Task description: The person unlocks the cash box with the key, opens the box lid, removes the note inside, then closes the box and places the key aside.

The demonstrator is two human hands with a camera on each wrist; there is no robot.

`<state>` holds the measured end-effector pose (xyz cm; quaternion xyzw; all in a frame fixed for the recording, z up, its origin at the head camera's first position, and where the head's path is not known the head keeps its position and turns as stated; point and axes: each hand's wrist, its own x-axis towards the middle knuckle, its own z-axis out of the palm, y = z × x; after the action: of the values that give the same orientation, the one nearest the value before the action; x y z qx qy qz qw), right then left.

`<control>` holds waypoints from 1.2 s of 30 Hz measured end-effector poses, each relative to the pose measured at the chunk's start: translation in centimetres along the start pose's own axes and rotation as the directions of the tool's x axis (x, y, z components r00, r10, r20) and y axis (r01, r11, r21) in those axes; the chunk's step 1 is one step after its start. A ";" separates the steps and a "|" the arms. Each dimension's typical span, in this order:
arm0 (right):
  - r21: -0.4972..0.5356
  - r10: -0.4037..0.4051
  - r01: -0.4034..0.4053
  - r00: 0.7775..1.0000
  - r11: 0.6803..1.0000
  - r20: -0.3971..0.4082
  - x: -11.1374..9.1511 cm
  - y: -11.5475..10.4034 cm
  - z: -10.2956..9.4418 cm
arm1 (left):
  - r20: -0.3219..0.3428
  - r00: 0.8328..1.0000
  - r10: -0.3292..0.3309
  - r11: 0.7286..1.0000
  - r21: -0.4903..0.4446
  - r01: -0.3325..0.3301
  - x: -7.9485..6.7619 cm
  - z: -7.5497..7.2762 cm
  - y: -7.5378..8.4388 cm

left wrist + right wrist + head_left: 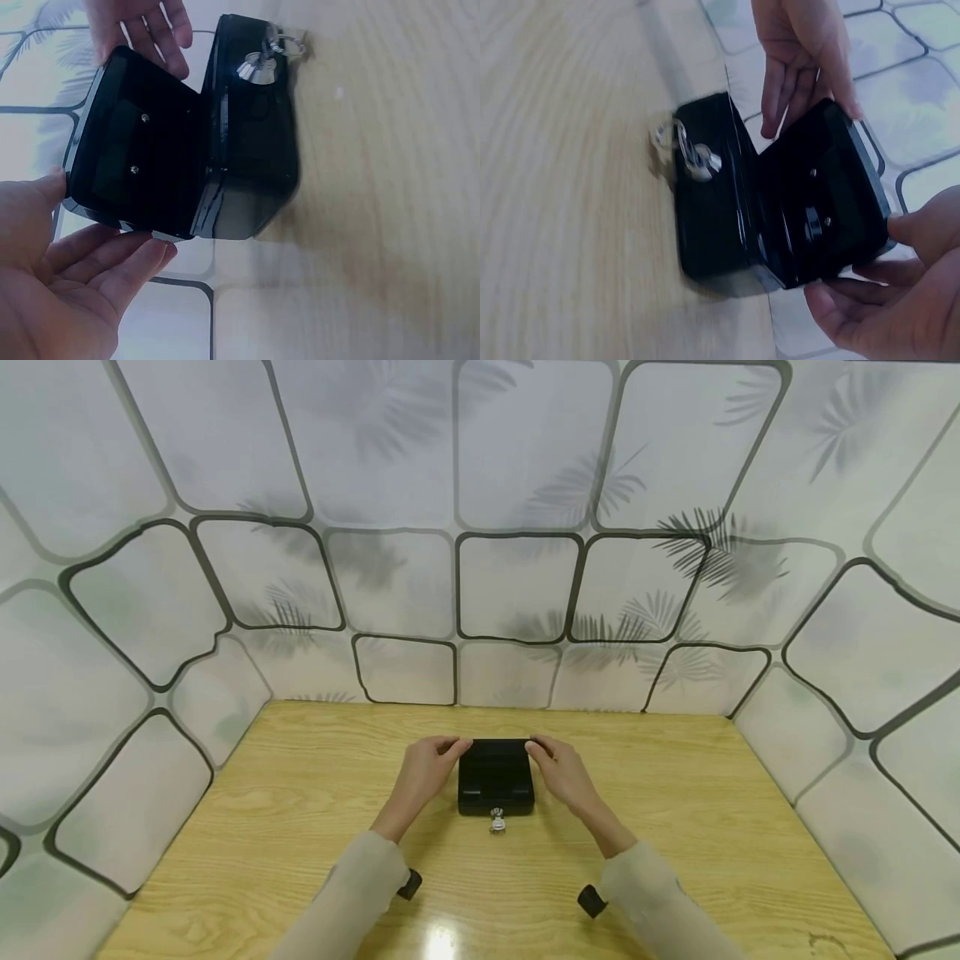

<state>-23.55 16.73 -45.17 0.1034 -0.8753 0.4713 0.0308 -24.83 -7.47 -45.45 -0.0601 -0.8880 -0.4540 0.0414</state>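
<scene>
A small black cash box (495, 803) stands on the table with its lid (127, 142) raised. From its front lock hang silver keys (497, 822) on a ring, also plain in the right wrist view as keys (700, 162). My left hand (426, 767) pinches the lid's left corner, thumb on the rim and fingers behind it. At the opposite corner, my right hand (562, 770) grips the lid the same way. Inside the lid two small rivets show. The bottom of the box's inside is too dark to make out.
The wooden table (300, 810) runs up to a wall (510, 585) covered with cloth in a stone-and-fern pattern. Similar cloth closes off the left and right sides. Dark wrist cameras (409, 884) sit below both sleeves.
</scene>
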 end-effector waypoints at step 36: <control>0.196 0.142 -0.137 0.990 0.971 -0.007 4.6 2.1 -0.7 | -0.031 0.987 -0.157 0.984 -0.084 0.154 4.2 0.4 0.4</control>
<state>-28.51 17.73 -45.84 0.0392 -0.8297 0.5568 -0.0034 -28.91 -6.62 -44.85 0.0164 -0.8699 -0.4925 0.0199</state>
